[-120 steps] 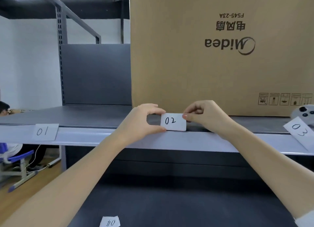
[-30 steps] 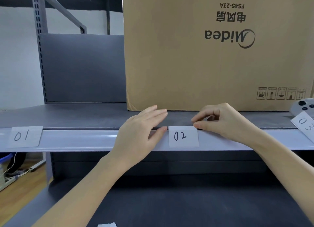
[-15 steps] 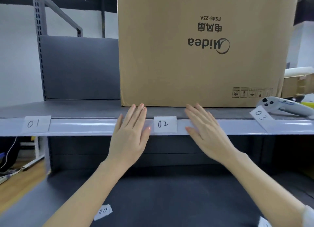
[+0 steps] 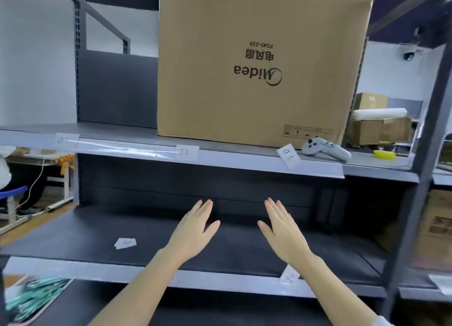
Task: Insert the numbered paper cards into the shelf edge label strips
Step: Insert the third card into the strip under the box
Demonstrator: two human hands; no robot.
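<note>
Both hands are empty, fingers straight and spread: left hand (image 4: 193, 230) and right hand (image 4: 281, 230) hover over the lower shelf (image 4: 73, 232), below the cardboard box (image 4: 256, 64). On the upper label strip (image 4: 137, 148) under that box, card 01 (image 4: 66, 139) and card 02 (image 4: 187, 152) sit square, seemingly seated. Card 03 (image 4: 288, 155), right of the box's front, lies tilted, apparently not yet inserted. A loose card (image 4: 125, 243) lies left of the left hand; its number is illegible. Another card (image 4: 289, 275) stands at the lower strip.
</note>
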